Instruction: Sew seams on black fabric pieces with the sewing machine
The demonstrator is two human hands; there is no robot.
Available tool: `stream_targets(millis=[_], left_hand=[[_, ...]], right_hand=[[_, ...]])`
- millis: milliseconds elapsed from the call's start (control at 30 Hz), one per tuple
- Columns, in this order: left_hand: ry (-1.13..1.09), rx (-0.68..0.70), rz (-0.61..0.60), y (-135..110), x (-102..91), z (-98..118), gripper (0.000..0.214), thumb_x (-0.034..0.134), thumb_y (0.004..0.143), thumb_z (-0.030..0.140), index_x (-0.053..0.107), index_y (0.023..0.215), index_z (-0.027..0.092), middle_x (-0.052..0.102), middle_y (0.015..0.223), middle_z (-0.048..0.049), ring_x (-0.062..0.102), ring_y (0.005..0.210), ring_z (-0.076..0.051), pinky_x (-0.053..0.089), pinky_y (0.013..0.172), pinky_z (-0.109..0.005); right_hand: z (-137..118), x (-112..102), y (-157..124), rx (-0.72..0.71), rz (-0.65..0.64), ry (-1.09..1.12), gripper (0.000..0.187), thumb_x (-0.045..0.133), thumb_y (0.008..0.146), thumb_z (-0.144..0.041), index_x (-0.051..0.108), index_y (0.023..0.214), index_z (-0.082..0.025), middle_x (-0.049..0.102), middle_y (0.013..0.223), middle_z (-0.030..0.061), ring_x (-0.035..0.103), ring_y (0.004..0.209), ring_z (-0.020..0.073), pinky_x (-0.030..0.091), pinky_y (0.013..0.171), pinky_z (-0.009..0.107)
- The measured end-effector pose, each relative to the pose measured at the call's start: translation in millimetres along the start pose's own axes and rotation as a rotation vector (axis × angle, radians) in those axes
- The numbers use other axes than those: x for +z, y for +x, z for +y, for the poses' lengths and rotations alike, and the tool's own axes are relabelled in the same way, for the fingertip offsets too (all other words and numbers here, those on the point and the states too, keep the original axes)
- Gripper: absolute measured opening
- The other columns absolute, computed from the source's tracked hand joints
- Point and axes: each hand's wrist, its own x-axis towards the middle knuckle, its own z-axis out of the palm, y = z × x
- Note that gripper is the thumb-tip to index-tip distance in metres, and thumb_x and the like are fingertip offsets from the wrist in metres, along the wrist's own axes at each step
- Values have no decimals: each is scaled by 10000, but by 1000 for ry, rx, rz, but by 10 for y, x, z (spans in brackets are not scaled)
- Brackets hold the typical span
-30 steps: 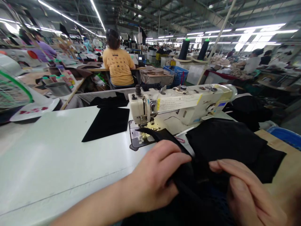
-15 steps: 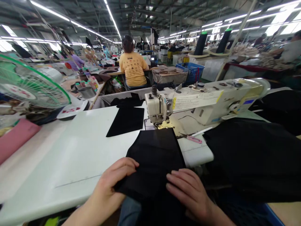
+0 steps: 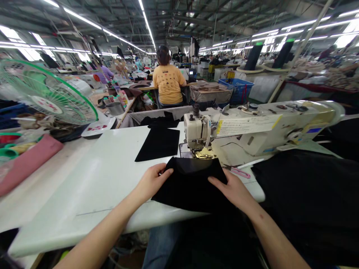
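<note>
A piece of black fabric (image 3: 190,190) lies over the front edge of the white sewing table, its far edge just short of the needle area. My left hand (image 3: 157,177) pinches its left edge, thumb on top. On the opposite side my right hand (image 3: 231,186) grips the right edge, thumb also on top and the other fingers hidden beneath. Right behind the cloth stands the sewing machine (image 3: 224,127), its presser foot close to the fabric's far edge. Pink-handled thread snips (image 3: 240,172) rest on the table by my right hand.
Another black fabric piece (image 3: 158,144) lies left of the needle. A large black cloth (image 3: 303,201) drapes at the right. A green fan (image 3: 50,97) stands at the left, near a pink roll (image 3: 33,162). A person in a yellow shirt (image 3: 169,84) sits ahead.
Both hands have moved forward, toward the machine, and now hold the fabric's side edges near its far end. The cloth's near part is folded differently. The view has shifted slightly left.
</note>
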Motion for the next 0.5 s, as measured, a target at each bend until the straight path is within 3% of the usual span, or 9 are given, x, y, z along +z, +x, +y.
stream_targets(millis=[133,233,367,500], left_hand=[[128,14,13,468,185,-51,234,618,811,321,498,638,219,544,729,-15,530,694,-202,412,674,-318],[137,29,36,607,247,-87,152,699,706,224,547,710,214,574,884,-63,558,841,-253,438,784,-364],[73,57,-20,537,284,-107,191,612,647,65,507,663,224,539,724,-9,549,720,-219,450,726,-340],[-51,103,75,281,265,-93,187,486,715,36,498,742,221,564,834,-18,574,832,-195,469,796,-322]], right_hand=[[45,100,148,57,167,-144,326,549,901,-489,643,744,-219,689,851,135,662,939,380,473,898,555],[81,131,214,19,220,-168,156,637,808,-353,637,727,-220,663,994,150,612,1033,376,430,978,532],[136,181,269,-1,248,-113,130,701,722,-314,674,794,-209,650,1096,151,578,1088,367,401,1030,525],[153,201,269,0,240,32,192,756,659,-369,644,696,-218,655,1200,153,555,1191,372,363,1093,512]])
